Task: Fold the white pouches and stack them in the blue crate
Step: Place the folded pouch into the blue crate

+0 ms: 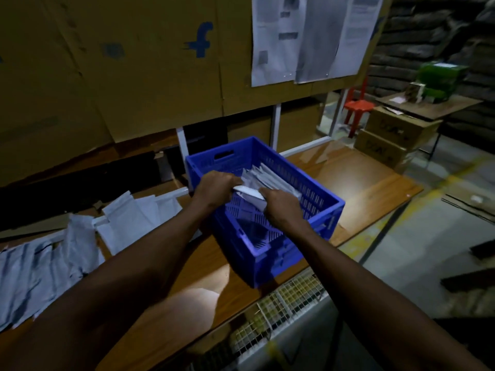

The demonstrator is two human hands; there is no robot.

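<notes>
Dim warehouse light falls on a wooden counter backed by big cardboard sheets with printed notices pinned to them. Over the blue crate both hands meet on one folded white pouch. The left hand curls over its far left end, fingers tucked around the edge, while the right hand grips its near right end from above; exactly how the fingertips lie under the pouch is hidden.

The pouch sits between the two hands, just above the crate's open middle and touching, or nearly touching, the row of folded pouches leaning against the far right wall. My reading is that the step in hand is seating this pouch against that row. To do it well, keep the fold pinched flat so it does not spring open, slide it down edge first beside the last pouch, and press the row together before letting go, so the near part of the crate stays free for more.

Well apart on the left of the counter lies a loose heap of unfolded pouches, within the left arm's reach. Cardboard boxes and a red chair stand far right.
</notes>
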